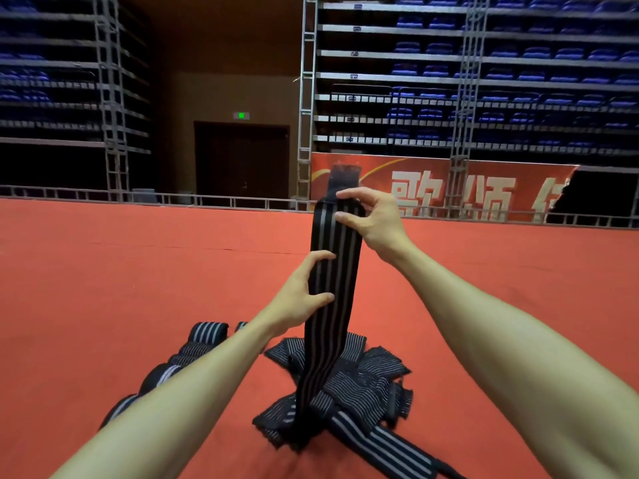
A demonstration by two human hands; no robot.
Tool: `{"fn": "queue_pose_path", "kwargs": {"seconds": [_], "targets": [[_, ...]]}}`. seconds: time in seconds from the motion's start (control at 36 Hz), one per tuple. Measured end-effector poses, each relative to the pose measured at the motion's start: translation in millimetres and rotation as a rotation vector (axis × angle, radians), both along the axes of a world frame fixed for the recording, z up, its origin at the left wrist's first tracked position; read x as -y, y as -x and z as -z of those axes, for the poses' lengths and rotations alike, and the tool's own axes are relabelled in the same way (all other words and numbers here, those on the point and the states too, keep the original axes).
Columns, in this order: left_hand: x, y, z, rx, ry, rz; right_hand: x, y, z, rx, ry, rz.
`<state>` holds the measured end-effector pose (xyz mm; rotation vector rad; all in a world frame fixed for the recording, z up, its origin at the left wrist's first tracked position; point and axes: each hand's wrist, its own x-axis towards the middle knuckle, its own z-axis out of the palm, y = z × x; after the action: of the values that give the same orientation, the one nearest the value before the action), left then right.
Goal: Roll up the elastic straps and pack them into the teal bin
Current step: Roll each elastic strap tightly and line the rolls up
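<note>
Looks like we're at the start of a roll: one strap (333, 288) is pulled up tall out of the loose pile (363, 382) on the red floor (138, 271). The right hand (371, 219) pinches it near the top, just under the dark tab end, and the left hand (304, 299) is curled round its edge halfway down. Next move, I'd guess, is folding that top end over and winding down tight. A few rolled straps (207, 331) sit to the left, partly behind the forearm. Teal bin? Nowhere in shot.
</note>
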<state>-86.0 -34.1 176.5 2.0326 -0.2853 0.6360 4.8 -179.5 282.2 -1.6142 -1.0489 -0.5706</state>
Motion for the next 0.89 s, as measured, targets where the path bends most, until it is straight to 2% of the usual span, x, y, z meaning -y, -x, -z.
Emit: {"fn": "queue_pose_path", "kwargs": {"seconds": [0.33,0.5,0.64,0.75,0.89], "targets": [[9.7,17.1,51.9,-0.182,0.028,0.066,13.4,31.2,-36.2,0.042,-0.005,-0.009],[20.5,28.3,78.0,-0.154,-0.101,0.116,25.0,37.1,-50.1,0.015,-0.134,-0.026],[24.5,34.6,91.7,-0.238,-0.055,0.104,35.3,34.7,-54.1,0.012,-0.189,-0.017],[30.2,40.7,91.2,-0.274,0.011,0.066,41.1,30.4,-46.2,0.026,-0.149,0.024],[38.8,40.1,91.8,-0.455,0.175,0.093,45.4,20.0,-22.8,0.015,-0.088,0.083]]}}
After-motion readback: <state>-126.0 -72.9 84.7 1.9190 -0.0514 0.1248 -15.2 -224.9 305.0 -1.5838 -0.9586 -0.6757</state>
